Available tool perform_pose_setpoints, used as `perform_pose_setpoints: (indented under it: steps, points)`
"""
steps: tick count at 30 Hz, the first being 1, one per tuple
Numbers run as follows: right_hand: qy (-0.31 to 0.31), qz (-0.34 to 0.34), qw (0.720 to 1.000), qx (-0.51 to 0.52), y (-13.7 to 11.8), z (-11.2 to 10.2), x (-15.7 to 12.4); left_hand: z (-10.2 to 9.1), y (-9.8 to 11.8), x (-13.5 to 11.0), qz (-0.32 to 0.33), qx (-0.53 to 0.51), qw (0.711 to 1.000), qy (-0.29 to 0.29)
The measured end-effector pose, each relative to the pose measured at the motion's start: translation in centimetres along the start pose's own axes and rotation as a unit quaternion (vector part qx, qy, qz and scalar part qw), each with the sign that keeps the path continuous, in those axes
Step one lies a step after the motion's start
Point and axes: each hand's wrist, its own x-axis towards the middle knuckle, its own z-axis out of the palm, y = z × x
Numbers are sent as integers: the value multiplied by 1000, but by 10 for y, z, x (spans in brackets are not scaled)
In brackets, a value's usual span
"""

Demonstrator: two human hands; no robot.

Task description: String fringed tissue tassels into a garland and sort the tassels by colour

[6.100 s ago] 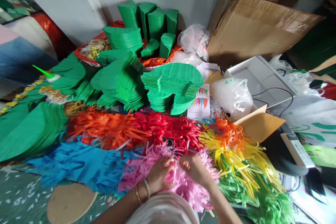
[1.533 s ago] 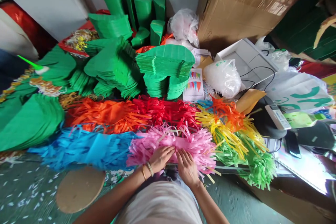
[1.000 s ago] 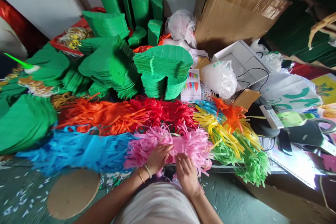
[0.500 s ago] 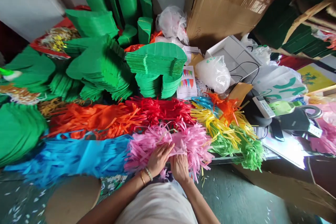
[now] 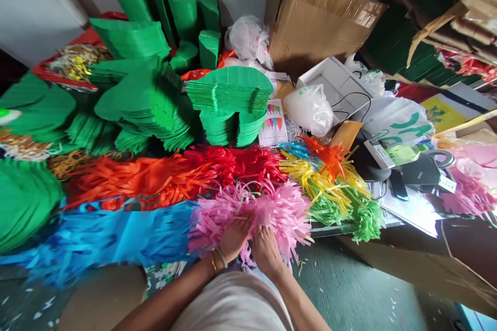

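Note:
A pile of pink fringed paper [image 5: 287, 212] lies at the table's front edge, its cut strips spreading to both sides. My left hand [image 5: 235, 238], with bracelets at the wrist, rests on its middle with fingers stretched out together. Right beside it, my right hand [image 5: 267, 248] has its fingers bent into the near edge of the pink paper, gripping it; the fingertips are partly hidden. Blue fringed paper [image 5: 135, 232] borders the pink on the left. Red fringed paper [image 5: 248, 163] lies just behind.
Orange fringe [image 5: 143, 178] is left of the red; yellow [image 5: 306, 173] and green fringe [image 5: 367, 220] are to the right. Green cut-sheet stacks [image 5: 229, 88] fill the back left. Behind stand a cardboard box [image 5: 322, 15] and a white box [image 5: 330, 75]. A round brown seat [image 5: 104, 300] is below.
The view has shifted slightly, so the things at the right sit further left. Both hands stay at the pink paper; my left fingers lie a little lower among its strips.

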Motion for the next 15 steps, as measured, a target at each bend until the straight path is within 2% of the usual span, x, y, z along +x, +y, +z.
perform_pose_setpoints:
  steps: [6,9,12,15]
  points:
    - [41,50,998,-25,10,-23,7,-2,2,0,-12,-26,1000,10]
    - [29,61,996,-50,18,-30,9,-4,3,0,-14,-41,999,24]
    - [6,53,997,-47,15,-24,1,-7,3,1,-17,-59,997,44]
    - [-22,4,1000,-13,9,-10,-1,-9,0,1,-24,-77,995,63]
